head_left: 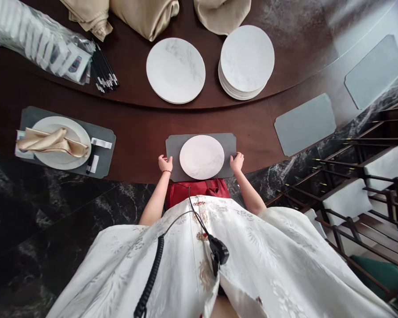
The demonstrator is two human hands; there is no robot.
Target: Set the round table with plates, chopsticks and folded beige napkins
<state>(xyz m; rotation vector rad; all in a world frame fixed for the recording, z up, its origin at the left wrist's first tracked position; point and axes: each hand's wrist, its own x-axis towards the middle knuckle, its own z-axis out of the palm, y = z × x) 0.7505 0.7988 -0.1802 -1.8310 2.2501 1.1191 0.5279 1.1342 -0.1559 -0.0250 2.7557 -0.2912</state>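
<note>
A round white marble-patterned plate (201, 157) lies in the middle of a dark grey placemat (174, 152) at the edge of a dark wooden table. My left hand (165, 164) touches the placemat's left edge, and a thin red bracelet circles that wrist. My right hand (237, 162) rests against the mat's right edge. Neither hand touches the plate. The frame does not settle whether the fingers grip the mat or only lie against it.
A laid setting with a gold napkin (52, 143) sits left. Farther off are a marble plate stack (247, 59), a single plate (175, 70), folded cloths (146, 15), black chopsticks (103, 73) and wrapped packets (43, 44). Grey mats (305, 124) lie right, beside chairs (346, 201).
</note>
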